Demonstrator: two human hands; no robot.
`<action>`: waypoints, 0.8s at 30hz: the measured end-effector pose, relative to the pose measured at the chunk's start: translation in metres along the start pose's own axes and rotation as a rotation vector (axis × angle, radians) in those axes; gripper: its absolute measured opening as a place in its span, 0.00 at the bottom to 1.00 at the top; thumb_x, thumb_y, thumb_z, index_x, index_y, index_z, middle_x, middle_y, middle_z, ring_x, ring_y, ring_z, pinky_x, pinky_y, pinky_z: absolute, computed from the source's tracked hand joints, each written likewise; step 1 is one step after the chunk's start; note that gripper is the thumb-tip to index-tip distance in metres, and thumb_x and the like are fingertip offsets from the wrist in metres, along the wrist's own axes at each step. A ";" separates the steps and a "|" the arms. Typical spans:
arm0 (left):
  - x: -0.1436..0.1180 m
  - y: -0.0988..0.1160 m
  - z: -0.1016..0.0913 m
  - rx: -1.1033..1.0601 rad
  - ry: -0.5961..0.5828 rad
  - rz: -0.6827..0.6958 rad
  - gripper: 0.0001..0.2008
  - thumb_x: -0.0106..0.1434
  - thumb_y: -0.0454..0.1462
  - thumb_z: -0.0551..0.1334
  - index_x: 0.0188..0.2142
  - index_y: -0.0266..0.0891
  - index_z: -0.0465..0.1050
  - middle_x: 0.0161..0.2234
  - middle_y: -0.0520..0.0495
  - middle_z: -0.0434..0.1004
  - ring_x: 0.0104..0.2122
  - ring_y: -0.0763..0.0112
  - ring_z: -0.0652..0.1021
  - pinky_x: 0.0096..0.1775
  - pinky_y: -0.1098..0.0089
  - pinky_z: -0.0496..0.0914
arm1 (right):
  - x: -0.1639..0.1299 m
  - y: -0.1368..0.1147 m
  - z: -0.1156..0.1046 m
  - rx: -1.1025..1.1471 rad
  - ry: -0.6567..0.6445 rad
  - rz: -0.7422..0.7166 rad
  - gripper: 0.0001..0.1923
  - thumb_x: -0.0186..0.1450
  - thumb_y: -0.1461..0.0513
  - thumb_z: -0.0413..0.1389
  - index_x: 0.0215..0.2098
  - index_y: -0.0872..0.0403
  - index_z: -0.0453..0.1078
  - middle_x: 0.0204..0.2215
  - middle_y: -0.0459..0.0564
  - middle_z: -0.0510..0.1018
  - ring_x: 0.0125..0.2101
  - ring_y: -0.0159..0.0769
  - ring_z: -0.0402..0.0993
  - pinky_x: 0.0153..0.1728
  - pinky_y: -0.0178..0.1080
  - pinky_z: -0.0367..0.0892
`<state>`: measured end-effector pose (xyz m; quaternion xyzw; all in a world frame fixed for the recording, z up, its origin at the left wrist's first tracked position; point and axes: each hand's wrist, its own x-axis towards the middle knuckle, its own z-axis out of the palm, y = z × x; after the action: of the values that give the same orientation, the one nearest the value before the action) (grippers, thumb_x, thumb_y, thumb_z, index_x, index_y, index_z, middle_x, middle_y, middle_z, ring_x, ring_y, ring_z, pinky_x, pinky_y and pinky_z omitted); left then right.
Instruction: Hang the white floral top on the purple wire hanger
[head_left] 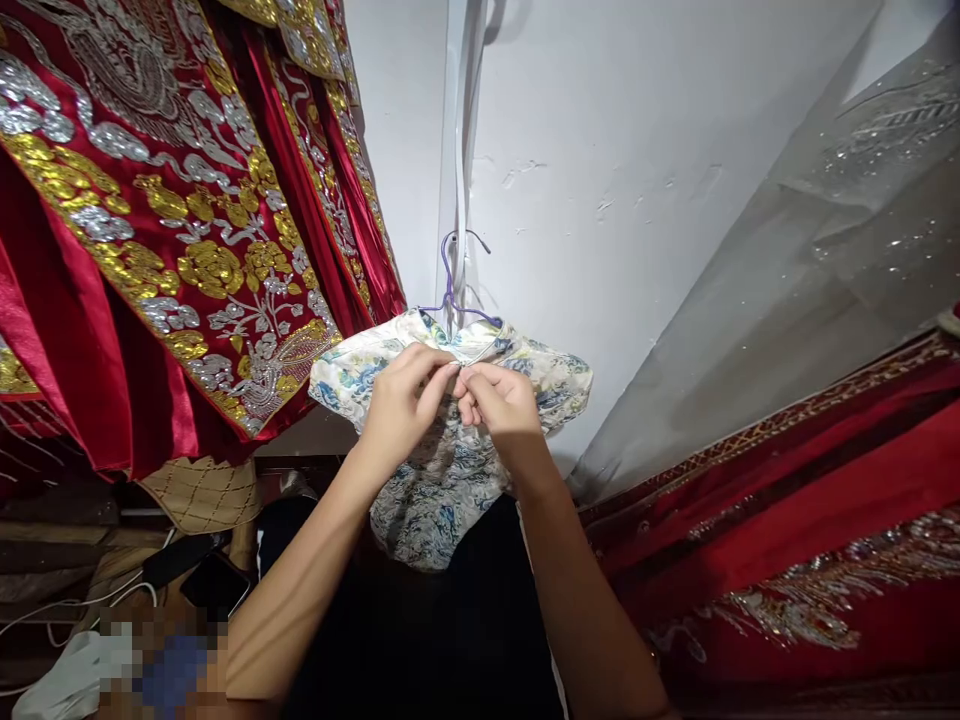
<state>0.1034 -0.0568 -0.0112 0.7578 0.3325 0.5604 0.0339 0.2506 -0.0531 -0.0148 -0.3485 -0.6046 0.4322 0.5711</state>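
Observation:
A white short-sleeved garment with blue and green floral print (450, 470) hangs from a purple wire hanger (448, 290). My left hand (409, 395) pinches the front of its collar, thumb and forefinger pressed together. Right beside it, my right hand (501, 397) pinches the same collar edge, its other fingers curled in. The fingertips of both hands nearly meet at the middle of the neckline. Whatever small fastening may lie between them is hidden by the fingers.
The hanger hooks onto a white vertical pole (460, 120) against a white wall. Red embroidered costumes (217, 230) hang at left; plastic-covered clothing (780, 290) and red beaded fabric (810, 560) are at right. A phone (215, 585) and white cables lie lower left.

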 end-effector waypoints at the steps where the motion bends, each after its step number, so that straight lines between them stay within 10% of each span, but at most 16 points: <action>1: 0.004 0.003 0.001 0.027 0.025 0.026 0.08 0.71 0.37 0.59 0.39 0.39 0.77 0.36 0.46 0.77 0.37 0.68 0.77 0.42 0.68 0.70 | 0.001 0.008 0.000 -0.008 0.013 -0.001 0.12 0.64 0.57 0.54 0.26 0.54 0.70 0.12 0.41 0.67 0.15 0.27 0.60 0.20 0.31 0.54; 6: 0.007 -0.006 -0.021 0.046 0.400 -0.035 0.09 0.70 0.41 0.60 0.37 0.39 0.74 0.35 0.48 0.76 0.38 0.68 0.76 0.44 0.67 0.71 | -0.014 0.071 0.002 -0.127 0.059 0.152 0.14 0.63 0.57 0.54 0.22 0.53 0.69 0.13 0.43 0.67 0.16 0.30 0.61 0.21 0.35 0.55; 13: -0.029 -0.100 -0.077 -0.740 0.602 -0.651 0.11 0.67 0.42 0.60 0.30 0.41 0.67 0.30 0.46 0.76 0.38 0.67 0.79 0.46 0.64 0.76 | -0.069 0.105 0.007 -0.058 0.058 0.207 0.16 0.63 0.59 0.52 0.18 0.50 0.66 0.13 0.45 0.66 0.16 0.33 0.60 0.22 0.38 0.57; 18: -0.102 -0.110 -0.029 -1.040 0.911 -0.967 0.10 0.68 0.36 0.54 0.31 0.39 0.69 0.34 0.41 0.81 0.43 0.66 0.81 0.49 0.65 0.74 | -0.090 0.095 0.006 0.052 0.084 0.193 0.15 0.62 0.61 0.52 0.17 0.50 0.65 0.11 0.43 0.64 0.16 0.32 0.56 0.22 0.38 0.55; 24: -0.152 -0.080 0.030 -0.788 0.668 -1.032 0.08 0.53 0.33 0.71 0.33 0.36 0.76 0.33 0.47 0.81 0.36 0.68 0.80 0.40 0.71 0.72 | -0.105 0.099 -0.015 -0.089 -0.206 0.392 0.15 0.62 0.60 0.52 0.18 0.51 0.67 0.11 0.45 0.65 0.15 0.33 0.58 0.22 0.39 0.55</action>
<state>0.0698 -0.0678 -0.1820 0.2247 0.4135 0.7524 0.4609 0.2688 -0.1094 -0.1473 -0.4382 -0.5989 0.5411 0.3957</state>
